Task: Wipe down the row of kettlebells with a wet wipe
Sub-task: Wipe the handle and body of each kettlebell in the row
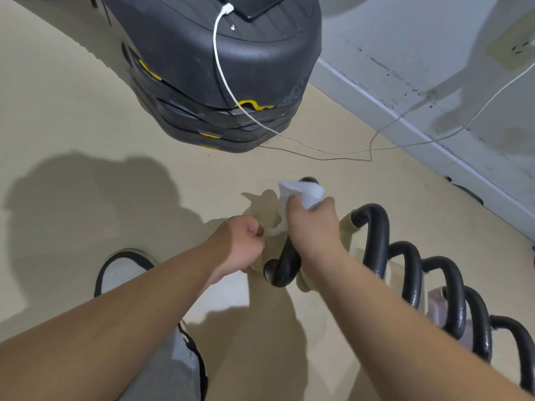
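Clutches the white wet wipe point(304, 193) in the right grip point(311, 224), bunched over the far end of the black handle of the leftmost kettlebell point(285, 264) on the floor point(72, 111). Curls the left grip point(244, 241) just left of that handle, around what cannot tell. More kettlebells point(411, 270) in a row rightward and nearer; black stacked steps point(179, 53) far off.
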